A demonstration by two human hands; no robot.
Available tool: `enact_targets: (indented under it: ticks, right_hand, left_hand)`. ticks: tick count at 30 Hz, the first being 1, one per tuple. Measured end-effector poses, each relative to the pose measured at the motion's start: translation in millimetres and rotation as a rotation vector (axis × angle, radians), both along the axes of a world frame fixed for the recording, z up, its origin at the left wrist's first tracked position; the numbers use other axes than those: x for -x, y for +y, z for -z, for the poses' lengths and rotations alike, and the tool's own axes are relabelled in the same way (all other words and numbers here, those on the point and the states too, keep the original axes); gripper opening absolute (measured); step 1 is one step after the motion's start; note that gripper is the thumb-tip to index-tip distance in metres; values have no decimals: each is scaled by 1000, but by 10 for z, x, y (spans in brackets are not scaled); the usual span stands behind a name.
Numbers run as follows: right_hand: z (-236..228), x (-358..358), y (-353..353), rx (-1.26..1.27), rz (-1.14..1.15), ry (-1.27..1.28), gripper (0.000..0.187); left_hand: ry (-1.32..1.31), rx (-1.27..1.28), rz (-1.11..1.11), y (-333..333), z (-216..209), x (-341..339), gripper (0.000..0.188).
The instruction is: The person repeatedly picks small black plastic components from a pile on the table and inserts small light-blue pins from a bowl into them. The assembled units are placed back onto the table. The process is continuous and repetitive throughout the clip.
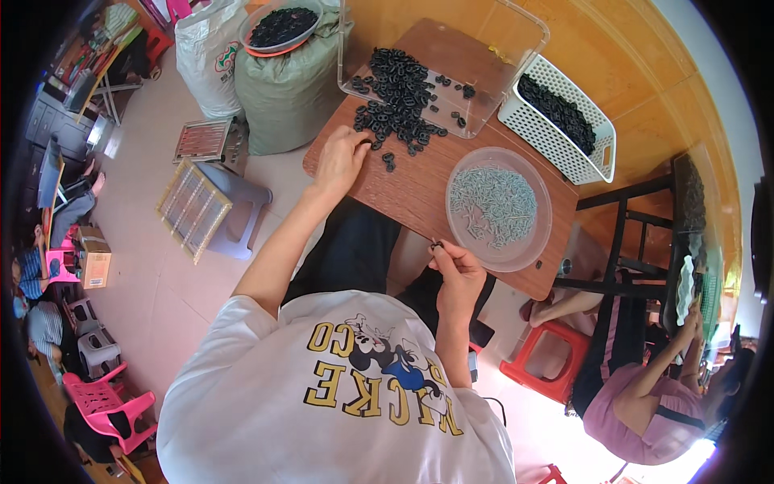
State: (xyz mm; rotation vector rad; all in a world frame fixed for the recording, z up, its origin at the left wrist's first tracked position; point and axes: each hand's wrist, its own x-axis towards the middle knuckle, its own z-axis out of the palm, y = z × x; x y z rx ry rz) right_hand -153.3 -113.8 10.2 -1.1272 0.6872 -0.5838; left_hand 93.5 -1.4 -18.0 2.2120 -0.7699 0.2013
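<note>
My left hand [340, 161] is closed in a pinch at the table's left side, with a small black plastic piece [367, 143] at its fingertips. Beside those fingertips lies a heap of black oval, ring-like pieces [395, 109], spilling out of a clear plastic bin [516, 77]. A few loose ones [389, 161] sit nearer to me. At the table's front edge my right hand [458, 273] pinches a small dark piece [436, 245]; its exact shape is too small to tell. Just beyond it, a translucent round bowl [545, 218] holds many silvery screws [493, 202].
A white perforated basket [552, 145] of black pieces stands at the right back. Sacks [286, 97] stand on the floor to the left, one topped by a bowl [316, 36]. A bamboo-like rack [193, 210] leans on a stool [242, 206]. A co-worker [645, 395] sits at right.
</note>
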Motion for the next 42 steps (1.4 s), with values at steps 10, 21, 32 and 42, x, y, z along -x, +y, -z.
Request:
enact_targets:
  ticks: [10, 21, 32, 42]
  right_hand:
    - [-54, -15, -2, -11, -19, 3, 14]
    - [-241, -358, -8, 37, -197, -58, 12]
    - [-56, -263, -21, -145, -181, -177, 11]
    - [-18, -210, -118, -287, -93, -228, 11]
  left_hand:
    - [161, 40, 4, 102, 21, 9, 20]
    - [1420, 917, 205, 200, -359, 705, 23]
    - [1623, 952, 309, -313, -264, 1067, 16]
    - [1265, 897, 273, -352, -278, 1237, 15]
